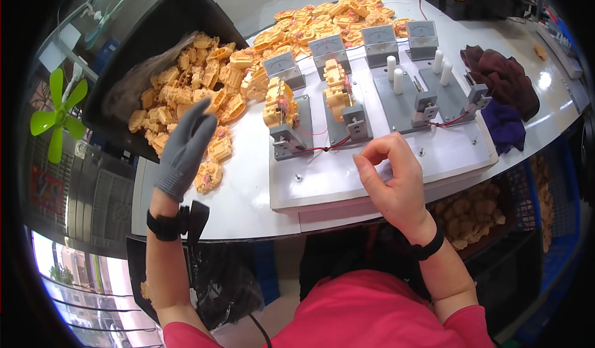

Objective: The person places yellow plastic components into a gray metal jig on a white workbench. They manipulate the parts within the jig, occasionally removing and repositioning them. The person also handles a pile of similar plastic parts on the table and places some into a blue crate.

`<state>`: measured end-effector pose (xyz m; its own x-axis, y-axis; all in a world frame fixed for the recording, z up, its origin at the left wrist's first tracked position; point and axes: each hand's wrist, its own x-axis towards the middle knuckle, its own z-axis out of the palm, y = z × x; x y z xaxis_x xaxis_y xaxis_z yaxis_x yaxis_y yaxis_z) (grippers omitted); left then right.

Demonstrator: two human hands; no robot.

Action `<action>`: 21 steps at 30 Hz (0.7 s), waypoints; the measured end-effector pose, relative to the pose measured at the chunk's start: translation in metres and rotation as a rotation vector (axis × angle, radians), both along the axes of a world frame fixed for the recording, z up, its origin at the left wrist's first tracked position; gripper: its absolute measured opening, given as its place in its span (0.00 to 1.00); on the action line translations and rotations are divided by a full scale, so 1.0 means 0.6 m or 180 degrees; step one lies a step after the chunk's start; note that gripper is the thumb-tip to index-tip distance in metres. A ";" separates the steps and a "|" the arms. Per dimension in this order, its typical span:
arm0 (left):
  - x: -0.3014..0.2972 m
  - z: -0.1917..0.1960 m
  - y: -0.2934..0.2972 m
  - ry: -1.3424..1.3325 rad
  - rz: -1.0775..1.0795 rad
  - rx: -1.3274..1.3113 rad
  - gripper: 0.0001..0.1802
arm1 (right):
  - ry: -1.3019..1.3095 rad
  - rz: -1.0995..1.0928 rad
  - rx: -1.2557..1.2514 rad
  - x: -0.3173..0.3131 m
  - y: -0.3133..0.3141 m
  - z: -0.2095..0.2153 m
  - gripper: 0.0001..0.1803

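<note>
My left hand (pixel 186 146), in a grey knit glove, is held out with straight fingers at the edge of a heap of orange-yellow plastic housings (pixel 232 78). Nothing shows in its grip; whether its fingertips touch the heap I cannot tell. My bare right hand (pixel 396 184) hovers over the front of a white fixture board (pixel 347 177), thumb and forefinger curled into a ring with nothing visible between the tips. On the board, one housing (pixel 282 103) sits on the leftmost grey station and another housing (pixel 336 91) on the station beside it. White pegs (pixel 398 81) stand bare on the right-hand stations.
Analog meters (pixel 328 49) line the board's rear. A tipped black bin (pixel 204 7) spills housings onto the white table (pixel 248 187). Dark cloths (pixel 502 78) lie at the right. Below the table edge is a crate of parts (pixel 471 215). A green fan (pixel 59 115) stands left.
</note>
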<state>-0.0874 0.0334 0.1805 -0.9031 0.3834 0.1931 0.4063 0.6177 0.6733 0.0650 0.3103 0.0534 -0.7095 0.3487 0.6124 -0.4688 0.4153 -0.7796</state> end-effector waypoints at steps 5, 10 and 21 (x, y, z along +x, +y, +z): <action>-0.032 -0.159 -0.213 0.0526 0.0862 -0.2189 0.43 | -0.0035 0.0106 0.0351 -0.004 -0.015 0.005 0.07; 0.005 -0.221 -0.200 0.0160 0.1157 -0.1974 0.45 | -0.0062 -0.0093 0.0747 -0.007 -0.016 0.001 0.08; 0.026 -0.235 -0.132 0.0619 0.0349 -0.1657 0.36 | -0.0282 -0.0184 -0.0095 -0.003 -0.018 -0.002 0.09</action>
<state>-0.0717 -0.0455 0.0397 -0.9097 0.3787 0.1706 0.4073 0.8938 0.1877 0.0633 0.2993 0.0523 -0.7384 0.4079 0.5370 -0.3735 0.4156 -0.8293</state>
